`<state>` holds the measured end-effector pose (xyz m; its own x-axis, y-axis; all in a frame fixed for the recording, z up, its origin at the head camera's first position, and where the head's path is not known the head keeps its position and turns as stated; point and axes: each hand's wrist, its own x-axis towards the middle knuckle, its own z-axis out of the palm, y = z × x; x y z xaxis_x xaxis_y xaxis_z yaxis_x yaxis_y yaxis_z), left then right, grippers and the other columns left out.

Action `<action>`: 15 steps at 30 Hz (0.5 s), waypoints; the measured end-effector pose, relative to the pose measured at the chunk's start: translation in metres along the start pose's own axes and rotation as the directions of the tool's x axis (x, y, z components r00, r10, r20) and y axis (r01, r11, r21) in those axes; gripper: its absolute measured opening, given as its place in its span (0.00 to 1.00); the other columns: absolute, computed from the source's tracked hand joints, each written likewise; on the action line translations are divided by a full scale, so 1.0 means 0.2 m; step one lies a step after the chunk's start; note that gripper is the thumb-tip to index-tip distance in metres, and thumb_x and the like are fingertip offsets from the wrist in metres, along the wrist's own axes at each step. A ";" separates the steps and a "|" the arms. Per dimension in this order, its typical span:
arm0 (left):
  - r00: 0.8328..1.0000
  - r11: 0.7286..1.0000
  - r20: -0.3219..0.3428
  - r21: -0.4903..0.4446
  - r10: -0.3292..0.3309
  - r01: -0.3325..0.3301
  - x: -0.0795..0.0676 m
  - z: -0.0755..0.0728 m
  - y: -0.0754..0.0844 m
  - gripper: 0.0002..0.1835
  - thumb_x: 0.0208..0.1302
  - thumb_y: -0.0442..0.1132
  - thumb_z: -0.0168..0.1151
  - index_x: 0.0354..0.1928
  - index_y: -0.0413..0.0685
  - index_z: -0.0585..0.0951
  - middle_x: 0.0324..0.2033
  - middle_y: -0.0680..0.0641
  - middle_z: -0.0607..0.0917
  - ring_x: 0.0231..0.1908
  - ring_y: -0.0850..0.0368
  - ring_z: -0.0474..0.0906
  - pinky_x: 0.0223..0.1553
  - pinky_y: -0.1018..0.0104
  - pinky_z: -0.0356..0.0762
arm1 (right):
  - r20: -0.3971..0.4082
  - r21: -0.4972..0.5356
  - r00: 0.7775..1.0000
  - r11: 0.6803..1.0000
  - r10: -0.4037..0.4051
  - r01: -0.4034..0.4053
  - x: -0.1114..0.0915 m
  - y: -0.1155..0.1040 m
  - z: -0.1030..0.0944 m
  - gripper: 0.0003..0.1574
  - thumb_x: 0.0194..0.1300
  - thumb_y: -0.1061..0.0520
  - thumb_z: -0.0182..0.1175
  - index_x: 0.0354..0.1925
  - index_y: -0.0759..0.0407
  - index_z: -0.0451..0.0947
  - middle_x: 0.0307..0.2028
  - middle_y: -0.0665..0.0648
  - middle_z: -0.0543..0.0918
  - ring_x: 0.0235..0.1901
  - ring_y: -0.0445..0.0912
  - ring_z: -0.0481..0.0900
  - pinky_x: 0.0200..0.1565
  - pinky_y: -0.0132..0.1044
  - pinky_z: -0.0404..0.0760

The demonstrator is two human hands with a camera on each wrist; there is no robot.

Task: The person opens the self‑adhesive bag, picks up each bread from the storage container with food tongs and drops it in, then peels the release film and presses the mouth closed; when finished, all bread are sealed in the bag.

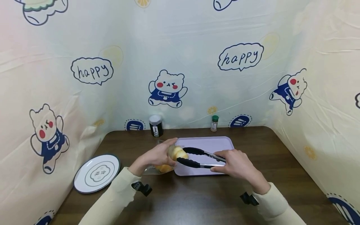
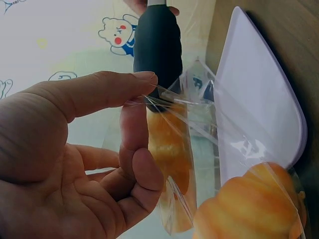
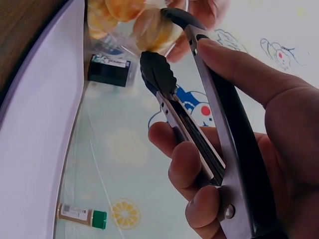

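Between thumb and forefinger, my left hand (image 2: 84, 144) pinches the edge of a clear plastic bag (image 2: 199, 119) that holds golden bread rolls (image 2: 249, 204). My right hand (image 1: 237, 164) grips metal tongs (image 3: 224, 134) with black tips, its fingers curled round both arms. In the head view the tips of the tongs stand on either side of one bread roll (image 1: 179, 153) at the mouth of the bag, over the left end of a lilac tray (image 1: 208, 170). Another roll (image 1: 164, 168) lies lower in the bag, below my left hand.
A white plate (image 1: 97, 173) with a dark rim lies at the table's left edge. A black jar with a pale lid (image 1: 156, 126) and a small green-capped spice bottle (image 1: 214, 124) stand along the back, near the patterned wall cloth (image 1: 197, 78).
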<state>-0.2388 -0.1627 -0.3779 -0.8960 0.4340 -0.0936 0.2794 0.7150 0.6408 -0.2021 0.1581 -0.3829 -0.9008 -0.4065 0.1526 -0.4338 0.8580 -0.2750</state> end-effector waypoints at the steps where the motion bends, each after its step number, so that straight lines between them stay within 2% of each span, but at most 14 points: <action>1: 1.000 1.000 -0.002 -0.003 -0.002 0.002 0.00 0.00 0.00 0.54 0.49 0.40 0.79 0.77 0.50 0.59 0.77 0.46 0.58 0.70 0.44 0.64 0.72 0.38 0.60 | 0.000 0.000 1.000 1.000 0.000 0.000 0.00 -0.01 0.00 0.37 0.50 0.31 0.72 0.53 0.48 0.85 0.41 0.50 0.89 0.33 0.42 0.78 0.29 0.38 0.74; 7: 1.000 1.000 0.003 -0.013 0.003 -0.003 0.00 0.01 0.01 0.54 0.49 0.40 0.79 0.77 0.51 0.59 0.77 0.45 0.60 0.69 0.45 0.66 0.72 0.40 0.61 | 0.003 -0.013 1.000 1.000 0.005 -0.005 0.02 -0.03 0.03 0.37 0.50 0.32 0.73 0.54 0.49 0.85 0.42 0.51 0.88 0.32 0.42 0.77 0.27 0.37 0.72; 13: 0.998 0.998 0.027 -0.004 0.058 -0.058 -0.01 0.02 0.02 0.54 0.49 0.40 0.79 0.77 0.49 0.58 0.77 0.45 0.60 0.63 0.47 0.70 0.69 0.44 0.67 | 0.004 -0.008 1.000 1.000 0.000 0.000 0.04 -0.05 0.04 0.37 0.50 0.32 0.73 0.53 0.49 0.85 0.41 0.50 0.88 0.33 0.41 0.75 0.29 0.36 0.72; 15: 0.997 0.997 0.040 -0.007 0.073 -0.072 -0.01 0.02 0.02 0.54 0.50 0.40 0.78 0.77 0.48 0.58 0.77 0.45 0.59 0.65 0.47 0.69 0.69 0.45 0.67 | -0.002 -0.016 1.000 1.000 -0.009 0.009 0.04 -0.06 0.04 0.36 0.50 0.32 0.73 0.53 0.49 0.85 0.40 0.49 0.88 0.32 0.41 0.75 0.28 0.37 0.73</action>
<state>-0.2349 -0.1579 -0.3777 -0.8587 0.5067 -0.0776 0.3413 0.6781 0.6510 -0.2052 0.1421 -0.3862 -0.8966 -0.4139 0.1572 -0.4419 0.8591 -0.2581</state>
